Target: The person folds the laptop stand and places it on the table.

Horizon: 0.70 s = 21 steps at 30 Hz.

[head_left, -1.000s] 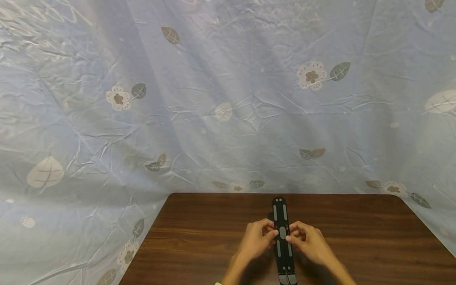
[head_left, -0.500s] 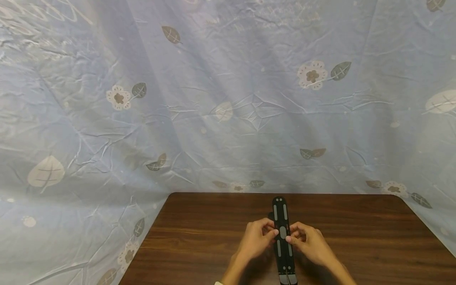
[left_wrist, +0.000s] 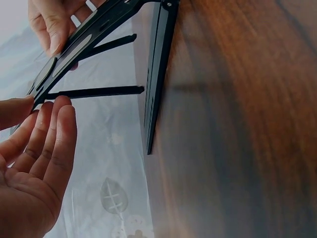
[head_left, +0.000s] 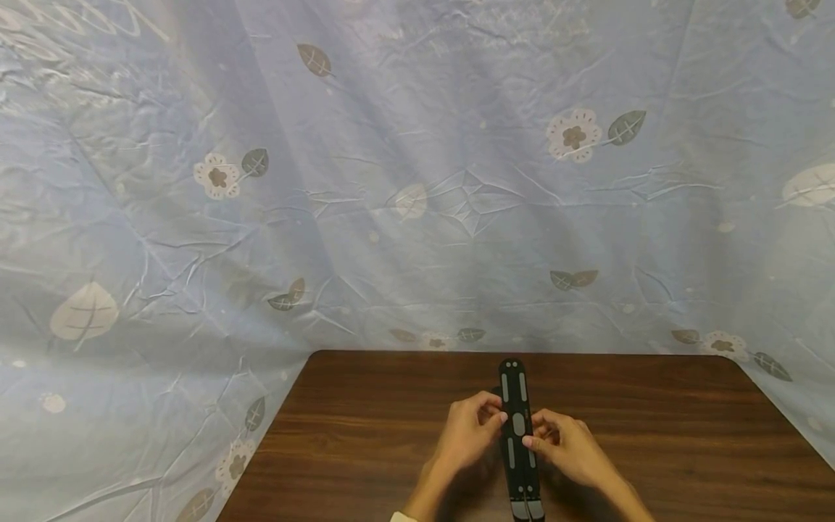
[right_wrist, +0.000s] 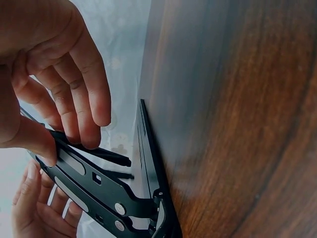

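We see a long black folding stand (head_left: 518,435) sitting on the dark wooden table (head_left: 652,435), near the table's front edge and roughly midway between its left and right sides, running lengthwise away from the person. Its flat base bar lies on the wood, and in the wrist views its slotted upper arm (right_wrist: 84,186) is raised at an angle above that base, joined to it by a hinge at one end and propped by thin black struts (left_wrist: 94,91). The right hand (head_left: 567,449) is just right of the stand; in the right wrist view its thumb and curled fingers (right_wrist: 81,106) pinch the raised arm from both faces, so we read it as gripping the stand. The left hand (head_left: 471,435) is just left of the stand; in the left wrist view its fingers (left_wrist: 52,139) are nearly straight and held together, their tips at the edge of the raised arm, so this hand is open and at most touching the stand rather than clasping it. Behind the table hangs a pale blue cloth (head_left: 417,181) printed with flowers and leaves, draping down past the table's left side.
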{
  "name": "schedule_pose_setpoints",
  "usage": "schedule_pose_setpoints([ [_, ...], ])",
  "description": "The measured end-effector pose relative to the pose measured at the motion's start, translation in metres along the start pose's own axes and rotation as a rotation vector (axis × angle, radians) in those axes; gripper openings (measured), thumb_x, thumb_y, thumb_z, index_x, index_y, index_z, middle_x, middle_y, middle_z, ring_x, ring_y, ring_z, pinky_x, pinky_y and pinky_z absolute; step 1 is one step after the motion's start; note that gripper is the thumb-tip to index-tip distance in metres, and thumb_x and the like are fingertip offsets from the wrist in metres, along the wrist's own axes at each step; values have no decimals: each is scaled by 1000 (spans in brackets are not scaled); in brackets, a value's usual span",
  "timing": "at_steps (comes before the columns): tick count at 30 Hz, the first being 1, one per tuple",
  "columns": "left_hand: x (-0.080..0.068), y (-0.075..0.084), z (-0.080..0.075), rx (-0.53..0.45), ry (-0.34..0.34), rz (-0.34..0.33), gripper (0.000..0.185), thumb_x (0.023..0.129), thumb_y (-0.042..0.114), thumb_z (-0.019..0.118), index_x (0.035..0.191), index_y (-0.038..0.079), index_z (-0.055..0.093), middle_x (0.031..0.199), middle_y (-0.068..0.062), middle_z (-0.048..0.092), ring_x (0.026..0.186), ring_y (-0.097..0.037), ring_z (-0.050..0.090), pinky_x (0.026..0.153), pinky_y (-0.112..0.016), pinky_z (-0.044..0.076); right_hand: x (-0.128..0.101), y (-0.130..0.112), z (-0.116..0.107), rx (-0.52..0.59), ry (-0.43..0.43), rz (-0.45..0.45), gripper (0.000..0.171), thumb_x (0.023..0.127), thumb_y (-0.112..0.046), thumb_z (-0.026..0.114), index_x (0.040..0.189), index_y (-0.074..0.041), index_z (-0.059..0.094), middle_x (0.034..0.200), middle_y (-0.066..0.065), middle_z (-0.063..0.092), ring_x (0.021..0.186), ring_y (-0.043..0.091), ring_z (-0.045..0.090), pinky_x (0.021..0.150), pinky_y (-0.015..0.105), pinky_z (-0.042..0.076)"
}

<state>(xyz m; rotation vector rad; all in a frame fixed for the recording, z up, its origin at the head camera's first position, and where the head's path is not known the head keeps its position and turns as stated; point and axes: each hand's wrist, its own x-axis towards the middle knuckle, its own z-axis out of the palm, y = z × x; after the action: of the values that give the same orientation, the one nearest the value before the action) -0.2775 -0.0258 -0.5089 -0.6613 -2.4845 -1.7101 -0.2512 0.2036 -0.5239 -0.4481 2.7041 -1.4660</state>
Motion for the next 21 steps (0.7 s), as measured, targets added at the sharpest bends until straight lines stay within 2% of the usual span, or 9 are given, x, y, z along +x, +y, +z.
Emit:
schedule_pose_setpoints([
  [5, 1, 1, -5, -11, 2, 4, 17, 101, 9, 74, 117, 3, 75, 96, -11, 79, 70, 0, 69, 58, -17, 59, -2, -2, 0, -36, -3, 5, 32, 97, -30, 81, 115, -4, 71, 94, 3, 75, 80, 11, 71, 65, 24, 58],
  [12, 1, 2, -11, 36, 14, 43, 21, 102, 12, 74, 122, 6, 75, 99, -8, 79, 74, 0, 70, 64, -17, 59, -5, -4, 1, -66, -3, 30, 41, 95, -31, 83, 120, -1, 70, 96, 3, 74, 84, 13, 71, 67, 24, 58],
  [16, 3, 3, -12, 95, 45, 76, 24, 102, 13, 75, 125, 8, 75, 102, -5, 80, 82, -2, 69, 74, -19, 58, -7, -4, 2, -105, -19, -3, 45, 94, -32, 84, 121, 0, 69, 100, 4, 75, 85, 11, 70, 70, 24, 59],
  [21, 5, 5, -16, 115, 70, 106, 29, 102, 14, 75, 130, 7, 73, 111, -7, 81, 99, -13, 75, 88, -25, 62, -10, -1, 2, -123, -47, -60, 46, 95, -32, 84, 122, 1, 68, 103, 5, 76, 86, 9, 70, 71, 23, 59],
])
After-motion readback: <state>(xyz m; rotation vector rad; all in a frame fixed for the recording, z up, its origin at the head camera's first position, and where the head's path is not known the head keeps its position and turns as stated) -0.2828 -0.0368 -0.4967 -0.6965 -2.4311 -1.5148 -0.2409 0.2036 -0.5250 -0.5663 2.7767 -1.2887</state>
